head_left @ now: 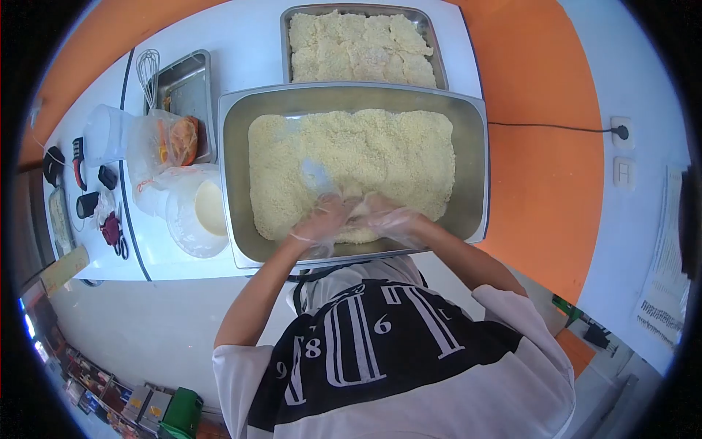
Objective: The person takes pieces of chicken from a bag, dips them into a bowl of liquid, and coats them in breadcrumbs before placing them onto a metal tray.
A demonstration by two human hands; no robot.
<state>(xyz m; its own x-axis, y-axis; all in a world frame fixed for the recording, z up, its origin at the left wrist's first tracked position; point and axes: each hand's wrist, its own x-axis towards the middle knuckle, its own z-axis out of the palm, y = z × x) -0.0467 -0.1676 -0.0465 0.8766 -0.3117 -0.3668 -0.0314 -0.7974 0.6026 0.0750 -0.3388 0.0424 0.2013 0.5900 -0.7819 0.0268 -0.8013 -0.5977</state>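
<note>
A deep metal pan [475, 175] holds a thick bed of pale yellow breadcrumbs [387, 146]. Both hands wear clear plastic gloves and meet at the pan's near side, low in the crumbs. My left hand [324, 221] has its fingers curled inward. Beside it, touching or nearly so, is my right hand [384, 217], also curled. A pale crumb-covered lump shows between the fingers, but I cannot make out what it is. Just left of centre, a bluish patch of the pan's bottom shows through the crumbs.
Behind stands a metal tray [285, 44] of crumb-coated pieces [358, 47]. At left are a tub of creamy liquid [210, 208], a plastic bag with orange contents [183, 139], a whisk [148, 77] over a shallow tray [207, 88], and a knife sharpener [78, 162].
</note>
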